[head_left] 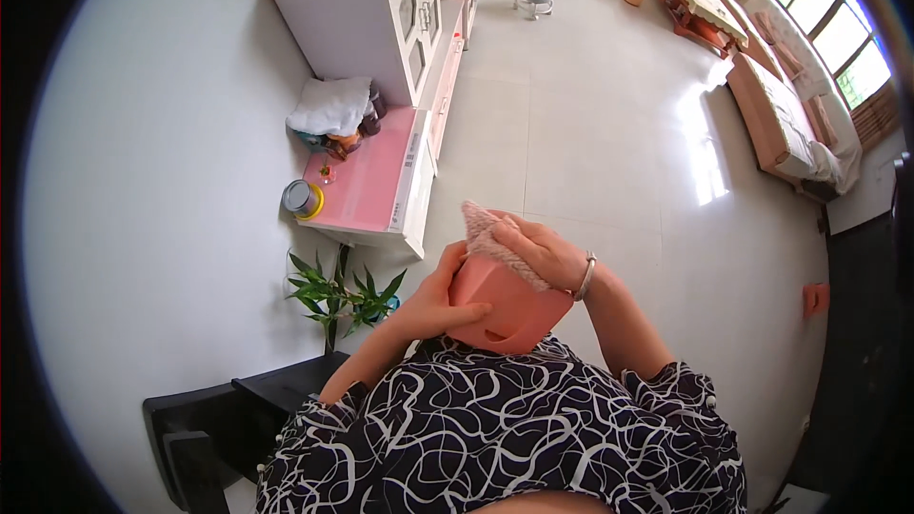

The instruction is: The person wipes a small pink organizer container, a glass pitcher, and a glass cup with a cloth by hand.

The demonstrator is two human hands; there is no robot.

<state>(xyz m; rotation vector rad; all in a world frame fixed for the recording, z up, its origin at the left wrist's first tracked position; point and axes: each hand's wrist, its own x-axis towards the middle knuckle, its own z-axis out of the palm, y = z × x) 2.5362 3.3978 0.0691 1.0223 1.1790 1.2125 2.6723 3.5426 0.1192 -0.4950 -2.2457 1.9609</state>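
My left hand (440,297) grips a salmon-pink plastic box-like container (514,312) from its left side, thumb across the front, holding it up near my chest. My right hand (541,249), with a silver bangle on the wrist, presses a fuzzy pink cloth (484,228) against the container's top edge. The cloth sticks up past my fingers at the upper left. A slot-shaped opening shows low on the container's front face.
A low pink-topped cabinet (373,181) runs along the white wall at left, carrying a tin, jars and a folded white cloth (330,105). A green plant (338,293) stands below it, a black stand (224,419) at lower left. Sofa (790,114), coffee table and stool lie farther off.
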